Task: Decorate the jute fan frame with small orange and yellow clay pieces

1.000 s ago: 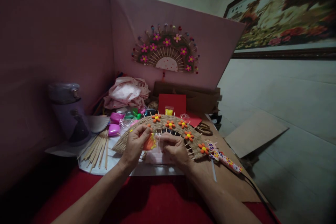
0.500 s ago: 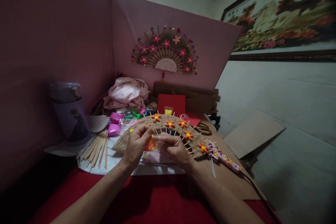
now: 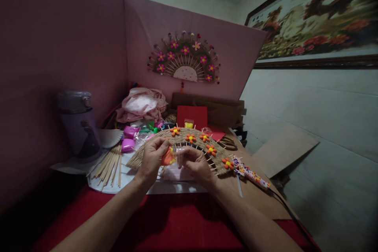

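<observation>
My left hand (image 3: 151, 158) pinches a small clear bag of orange clay (image 3: 169, 156) with thumb and fingers. My right hand (image 3: 193, 164) pinches the bag's other edge, fingers curled close together. Both hands hover just above a half-round woven straw fan (image 3: 218, 153) lying on the table. The fan carries several orange clay flowers with yellow centres (image 3: 210, 149) and short wooden sticks around its rim.
A purple bottle (image 3: 77, 123) stands at left beside a bundle of wooden sticks (image 3: 108, 164). Pink clay tubs (image 3: 128, 145), a pink cloth (image 3: 141, 104) and red card (image 3: 191, 117) lie behind. A beaded tool (image 3: 251, 174) rests at right. A finished fan (image 3: 184, 62) hangs on the pink wall.
Both hands have drawn a little closer together on the orange clay bag and lifted slightly; the view has tilted down a touch.
</observation>
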The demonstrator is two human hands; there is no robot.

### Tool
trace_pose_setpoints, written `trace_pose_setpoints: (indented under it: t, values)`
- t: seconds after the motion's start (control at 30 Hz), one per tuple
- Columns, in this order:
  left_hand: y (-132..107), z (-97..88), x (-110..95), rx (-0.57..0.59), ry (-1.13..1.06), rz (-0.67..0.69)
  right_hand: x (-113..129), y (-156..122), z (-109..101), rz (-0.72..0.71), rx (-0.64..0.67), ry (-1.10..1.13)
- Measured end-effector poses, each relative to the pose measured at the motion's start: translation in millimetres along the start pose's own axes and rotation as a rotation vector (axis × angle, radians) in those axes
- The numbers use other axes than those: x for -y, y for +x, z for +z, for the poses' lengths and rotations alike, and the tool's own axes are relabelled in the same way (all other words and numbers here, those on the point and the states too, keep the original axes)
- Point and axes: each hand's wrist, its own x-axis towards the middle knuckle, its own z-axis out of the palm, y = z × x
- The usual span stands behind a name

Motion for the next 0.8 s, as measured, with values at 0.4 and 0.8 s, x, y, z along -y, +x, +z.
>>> trace_pose_setpoints:
  t: [0.4,0.8]
  values:
    - [-3.7,5.5,-6.6,0.078,0.039,-0.012,4.4,-0.5,1.6,0.042,0.075,-0.019]
    - [0.9,-1.6,2.0,0.034,0.046,0.003,1.9,-2.0,2.0,0.055,-0.017,-0.069]
